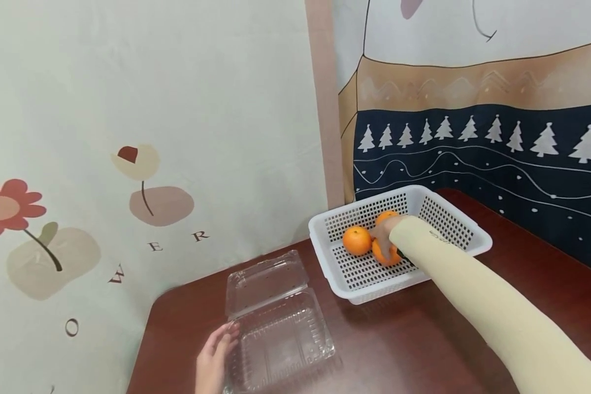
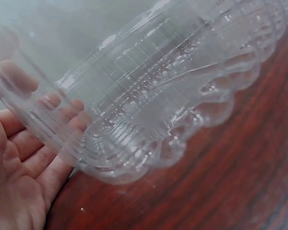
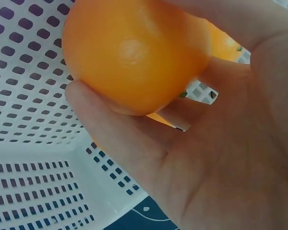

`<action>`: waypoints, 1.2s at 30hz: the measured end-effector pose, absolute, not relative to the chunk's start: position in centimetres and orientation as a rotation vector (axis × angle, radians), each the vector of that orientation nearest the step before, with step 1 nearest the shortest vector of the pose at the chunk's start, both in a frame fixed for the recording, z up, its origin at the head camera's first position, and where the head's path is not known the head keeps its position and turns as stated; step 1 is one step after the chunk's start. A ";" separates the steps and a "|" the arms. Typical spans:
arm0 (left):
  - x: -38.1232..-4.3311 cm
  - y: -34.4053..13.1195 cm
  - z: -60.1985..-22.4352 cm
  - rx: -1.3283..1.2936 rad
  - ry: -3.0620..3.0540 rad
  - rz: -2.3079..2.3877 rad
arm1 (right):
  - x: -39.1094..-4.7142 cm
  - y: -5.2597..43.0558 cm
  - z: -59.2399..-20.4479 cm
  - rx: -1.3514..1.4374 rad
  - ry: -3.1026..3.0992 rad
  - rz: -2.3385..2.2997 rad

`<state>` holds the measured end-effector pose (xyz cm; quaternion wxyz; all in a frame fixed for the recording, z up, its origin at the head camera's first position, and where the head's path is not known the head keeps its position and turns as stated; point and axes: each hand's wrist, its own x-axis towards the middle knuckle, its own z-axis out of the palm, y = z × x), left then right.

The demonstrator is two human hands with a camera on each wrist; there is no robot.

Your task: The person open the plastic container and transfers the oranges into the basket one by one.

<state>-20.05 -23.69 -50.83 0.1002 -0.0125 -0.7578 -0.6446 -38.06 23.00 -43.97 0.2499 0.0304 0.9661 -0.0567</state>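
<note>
My right hand (image 1: 383, 232) reaches down into a white basket (image 1: 331, 269) and grips an orange (image 3: 134, 57), its thumb and fingers around the fruit in the right wrist view. Beside it in the basket lies another orange (image 1: 357, 241), and one more orange (image 1: 386, 216) sits partly behind the hand. On the left, my left hand (image 1: 216, 350) holds the rim of a clear plastic container (image 1: 280, 342) near its hinge side. Several of its fingers (image 2: 62, 112) show through the transparent wall. The container's lid (image 1: 267, 282) lies folded back towards the wall.
A dark red-brown table (image 1: 389, 339) carries both the basket and the container. A pale wall covering (image 1: 226, 126) with printed flowers rises behind. To the right hangs a dark blue cloth (image 1: 473, 164) with white trees.
</note>
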 end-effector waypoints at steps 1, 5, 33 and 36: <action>-20.0 -23.7 -50.9 -0.033 -2.240 -1.904 | -37.8 22.9 -43.8 0.078 2.627 -0.151; -20.1 -23.6 -51.2 -0.010 -2.248 -1.903 | -37.0 22.8 -43.1 0.005 2.621 -0.124; -20.2 -23.7 -51.3 -0.048 -2.194 -1.953 | -33.0 21.4 -38.5 -0.101 2.628 -0.093; -20.1 -23.9 -51.1 -0.058 -2.196 -1.942 | -30.8 20.2 -36.4 -0.095 2.634 -0.102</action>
